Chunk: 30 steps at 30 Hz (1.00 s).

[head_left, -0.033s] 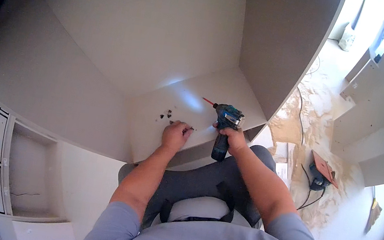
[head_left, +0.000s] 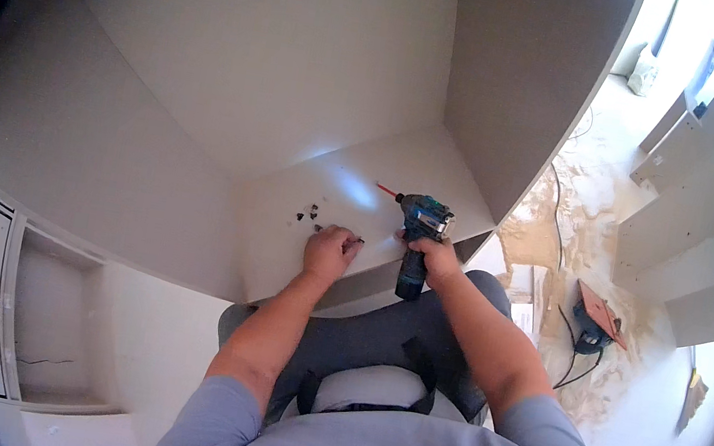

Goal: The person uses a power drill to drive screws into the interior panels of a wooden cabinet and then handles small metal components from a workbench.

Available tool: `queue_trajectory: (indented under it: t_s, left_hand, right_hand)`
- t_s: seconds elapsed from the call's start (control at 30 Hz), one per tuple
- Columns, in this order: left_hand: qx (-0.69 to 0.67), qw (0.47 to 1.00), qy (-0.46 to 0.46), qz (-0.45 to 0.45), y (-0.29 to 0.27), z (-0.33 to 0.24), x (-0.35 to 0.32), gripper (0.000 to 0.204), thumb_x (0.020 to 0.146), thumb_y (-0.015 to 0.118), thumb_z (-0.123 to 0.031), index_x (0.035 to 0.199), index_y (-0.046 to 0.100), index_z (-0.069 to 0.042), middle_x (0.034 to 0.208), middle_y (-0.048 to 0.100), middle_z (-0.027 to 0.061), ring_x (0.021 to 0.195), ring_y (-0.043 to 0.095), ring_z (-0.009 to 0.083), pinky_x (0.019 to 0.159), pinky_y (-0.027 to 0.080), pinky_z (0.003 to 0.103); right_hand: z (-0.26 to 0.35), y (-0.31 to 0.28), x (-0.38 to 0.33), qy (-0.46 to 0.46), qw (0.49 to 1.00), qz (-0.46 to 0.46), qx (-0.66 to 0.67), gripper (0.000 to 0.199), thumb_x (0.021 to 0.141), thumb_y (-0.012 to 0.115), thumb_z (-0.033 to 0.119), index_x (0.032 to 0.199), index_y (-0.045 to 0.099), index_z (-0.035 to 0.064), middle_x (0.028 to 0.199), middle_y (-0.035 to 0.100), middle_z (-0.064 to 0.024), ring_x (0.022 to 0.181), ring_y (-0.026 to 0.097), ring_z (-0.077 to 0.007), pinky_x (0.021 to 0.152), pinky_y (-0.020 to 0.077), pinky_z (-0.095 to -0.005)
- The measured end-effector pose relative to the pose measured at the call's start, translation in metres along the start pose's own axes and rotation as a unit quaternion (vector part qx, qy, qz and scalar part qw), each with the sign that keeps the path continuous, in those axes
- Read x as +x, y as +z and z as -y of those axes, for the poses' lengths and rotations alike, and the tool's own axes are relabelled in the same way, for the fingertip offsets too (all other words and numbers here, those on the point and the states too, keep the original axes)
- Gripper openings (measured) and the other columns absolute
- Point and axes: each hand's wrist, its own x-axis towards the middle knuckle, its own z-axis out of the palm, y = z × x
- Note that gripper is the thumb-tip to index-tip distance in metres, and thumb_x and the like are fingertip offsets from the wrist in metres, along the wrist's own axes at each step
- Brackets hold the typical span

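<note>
My right hand [head_left: 437, 258] grips a blue and black cordless screwdriver [head_left: 423, 219] by its handle. Its long red bit [head_left: 387, 190] points left over the floor panel [head_left: 277, 252] of a pale cabinet, and its lamp throws a bright patch there. Low over the same panel, my left hand [head_left: 331, 253] is closed in a pinch on a small dark piece [head_left: 361, 240], too small to name. Several small dark fittings [head_left: 314, 212] lie loose just beyond the left fingers, their kind unclear.
The cabinet's right side panel [head_left: 527, 91] rises beside the screwdriver. On the dusty floor to the right sits a power tool with a reddish-brown base plate [head_left: 601, 315], its cable trailing. Another cable [head_left: 559, 208] runs farther back. A shelved recess [head_left: 60, 326] stands at left.
My left hand has shifted very slightly to the right with the small dark piece. The right hand and screwdriver have stayed in place.
</note>
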Motion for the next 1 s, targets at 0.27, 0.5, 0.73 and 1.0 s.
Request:
queue_trajectory:
  t_s: [0.27, 0.5, 0.73, 1.0]
  left_hand:
    - [-0.019, 0.992, 0.118, -0.049, 0.007, 0.01, -0.001, 0.023, 0.085, 0.075, -0.025, 0.104, 0.075, -0.013, 0.095, 0.068, 0.0083, 0.089, 0.067, 0.0303, 0.082, 0.052, 0.046]
    - [-0.043, 0.99, 0.123, -0.062, 0.007, 0.011, 0.001, 0.023, 0.085, 0.076, -0.026, 0.105, 0.076, -0.014, 0.095, 0.07, 0.0087, 0.087, 0.068, 0.031, 0.081, 0.052, 0.046]
    - [-0.057, 0.993, 0.094, -0.036, -0.005, 0.003, 0.0, 0.024, 0.083, 0.077, -0.027, 0.104, 0.076, -0.014, 0.097, 0.07, 0.0081, 0.092, 0.068, 0.0306, 0.085, 0.052, 0.045]
    - [-0.053, 0.996, 0.063, -0.019, -0.002, 0.0, 0.0, 0.023, 0.083, 0.078, -0.027, 0.102, 0.076, -0.014, 0.098, 0.07, 0.0064, 0.094, 0.067, 0.0298, 0.088, 0.05, 0.045]
  right_hand:
    - [0.077, -0.013, -0.045, 0.067, 0.976, 0.05, -0.202, 0.047, 0.07, 0.068, -0.009, 0.117, 0.066, -0.0055, 0.106, 0.074, -0.017, 0.098, 0.072, -0.0283, 0.089, 0.0564, -0.0391]
    - [0.104, 0.002, -0.061, 0.06, 0.932, 0.109, -0.341, 0.047, 0.068, 0.075, -0.002, 0.115, 0.069, -0.0012, 0.105, 0.075, -0.0125, 0.096, 0.071, -0.0251, 0.089, 0.0551, -0.0371]
    - [0.117, 0.039, -0.052, 0.088, 0.856, 0.158, -0.484, 0.035, 0.073, 0.074, 0.0, 0.108, 0.072, -0.0007, 0.101, 0.076, -0.0098, 0.096, 0.069, -0.0199, 0.087, 0.0543, -0.0337]
    - [0.109, 0.056, -0.026, 0.053, 0.781, 0.17, -0.599, 0.02, 0.072, 0.073, 0.013, 0.088, 0.074, 0.0005, 0.078, 0.074, -0.0113, 0.075, 0.071, -0.0215, 0.077, 0.0554, -0.0348]
